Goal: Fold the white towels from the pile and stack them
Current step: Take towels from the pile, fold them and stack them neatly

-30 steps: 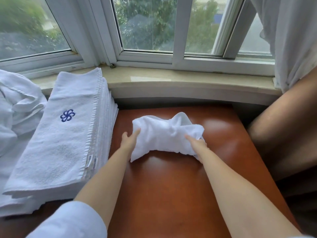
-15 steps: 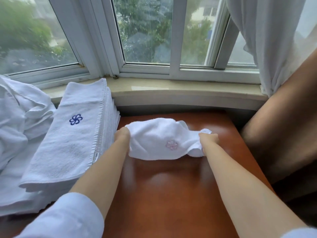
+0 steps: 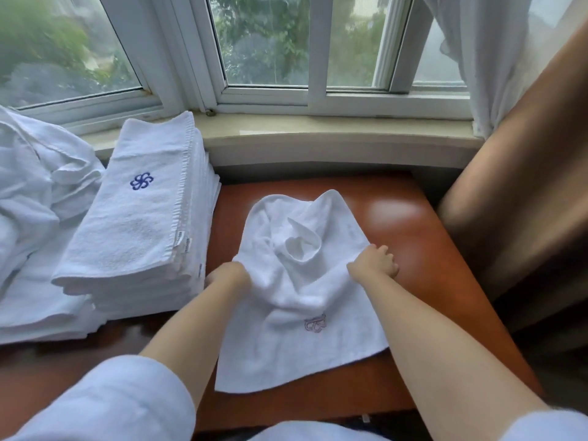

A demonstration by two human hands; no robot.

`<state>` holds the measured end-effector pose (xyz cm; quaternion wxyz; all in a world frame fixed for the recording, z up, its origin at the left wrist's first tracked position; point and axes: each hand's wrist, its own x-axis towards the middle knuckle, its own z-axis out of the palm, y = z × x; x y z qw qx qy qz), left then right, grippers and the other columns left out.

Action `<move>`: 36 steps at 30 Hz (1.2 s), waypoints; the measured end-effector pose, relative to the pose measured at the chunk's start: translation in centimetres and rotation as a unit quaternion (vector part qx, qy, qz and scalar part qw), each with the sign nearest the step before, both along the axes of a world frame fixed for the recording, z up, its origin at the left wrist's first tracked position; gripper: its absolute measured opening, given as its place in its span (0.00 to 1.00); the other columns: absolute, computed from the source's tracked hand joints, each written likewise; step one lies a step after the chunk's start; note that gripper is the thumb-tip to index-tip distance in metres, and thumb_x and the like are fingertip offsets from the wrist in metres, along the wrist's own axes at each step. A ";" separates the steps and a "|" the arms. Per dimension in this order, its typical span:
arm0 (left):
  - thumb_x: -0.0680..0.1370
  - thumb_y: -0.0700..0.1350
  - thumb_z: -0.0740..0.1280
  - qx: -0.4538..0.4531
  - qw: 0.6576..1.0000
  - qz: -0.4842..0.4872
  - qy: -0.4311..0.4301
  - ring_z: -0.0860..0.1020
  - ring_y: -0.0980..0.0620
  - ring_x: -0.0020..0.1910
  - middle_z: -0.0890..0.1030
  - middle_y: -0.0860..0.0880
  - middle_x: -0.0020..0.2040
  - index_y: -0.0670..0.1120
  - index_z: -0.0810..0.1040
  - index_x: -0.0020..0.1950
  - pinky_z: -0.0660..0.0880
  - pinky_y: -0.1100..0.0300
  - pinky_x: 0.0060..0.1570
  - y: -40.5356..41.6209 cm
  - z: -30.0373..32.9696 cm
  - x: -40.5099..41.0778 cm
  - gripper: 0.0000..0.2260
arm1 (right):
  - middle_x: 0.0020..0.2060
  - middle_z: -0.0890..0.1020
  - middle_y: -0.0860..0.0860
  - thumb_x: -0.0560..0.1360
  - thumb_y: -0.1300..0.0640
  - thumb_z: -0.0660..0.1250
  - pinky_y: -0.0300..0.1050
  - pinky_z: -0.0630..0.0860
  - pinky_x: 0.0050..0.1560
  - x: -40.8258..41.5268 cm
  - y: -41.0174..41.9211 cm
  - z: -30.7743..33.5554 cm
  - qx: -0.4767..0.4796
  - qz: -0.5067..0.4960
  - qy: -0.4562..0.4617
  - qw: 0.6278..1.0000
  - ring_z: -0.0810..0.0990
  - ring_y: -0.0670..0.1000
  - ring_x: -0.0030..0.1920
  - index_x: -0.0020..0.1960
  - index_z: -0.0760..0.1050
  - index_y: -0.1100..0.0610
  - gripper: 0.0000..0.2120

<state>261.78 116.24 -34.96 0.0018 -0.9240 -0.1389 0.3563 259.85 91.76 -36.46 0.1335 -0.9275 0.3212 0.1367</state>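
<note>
far left of frame: a loose pile of crumpled white towels [image 3: 28, 192] is seen lying against the window side. just right of it, a tall stack of folded white terry towels [image 3: 140, 224] is noted, the top one marked with a blue embroidered swirl logo [image 3: 141, 181]. lower centre: a small white terry towel with a faint pink embroidered logo [image 3: 296, 313] is spread, partly bunched at its far half, on the reddish-brown glossy wooden table [image 3: 413, 237]. the left hand [image 3: 227, 276] is closed in a grip on the towel's left edge, knuckles partly covered by cloth. the right hand [image 3: 375, 261] is pinched on the right edge, fingers curled. white sleeves [image 3: 105, 402] are recorded at the bottom edge. upper right: a sheer white curtain [image 3: 483, 52] is hung beside the window.
</note>
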 end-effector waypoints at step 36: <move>0.73 0.55 0.71 -0.393 0.857 0.325 -0.071 0.84 0.46 0.35 0.84 0.40 0.38 0.40 0.77 0.49 0.79 0.59 0.31 -5.1 -2.7 23.8 0.18 | 0.51 0.76 0.55 0.71 0.67 0.62 0.50 0.76 0.50 19.1 -0.5 -3.9 0.399 -0.157 -0.284 0.858 0.76 0.56 0.47 0.56 0.70 0.53 0.16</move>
